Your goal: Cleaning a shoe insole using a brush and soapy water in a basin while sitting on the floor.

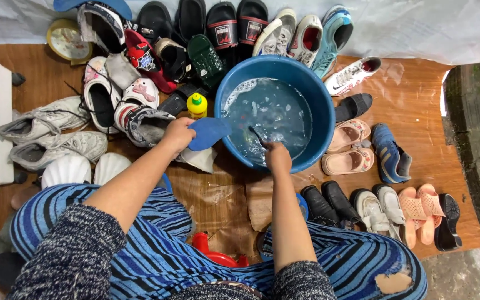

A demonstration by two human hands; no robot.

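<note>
the left hand (pixel 178 133) is gripping a blue insole (pixel 209 132) pointing lengthwise over the blue basin's (pixel 320 105) near-left rim, while the right hand (pixel 278 156), holding a dark brush (pixel 255 134), is dipping inside it.

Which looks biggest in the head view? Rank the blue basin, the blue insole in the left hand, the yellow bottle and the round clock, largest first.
1. Blue basin, by far the largest.
2. Round clock and blue insole look about alike; the clock is partly covered by a shoe, so no ranking between them.
3. Yellow bottle, the smallest.
</note>
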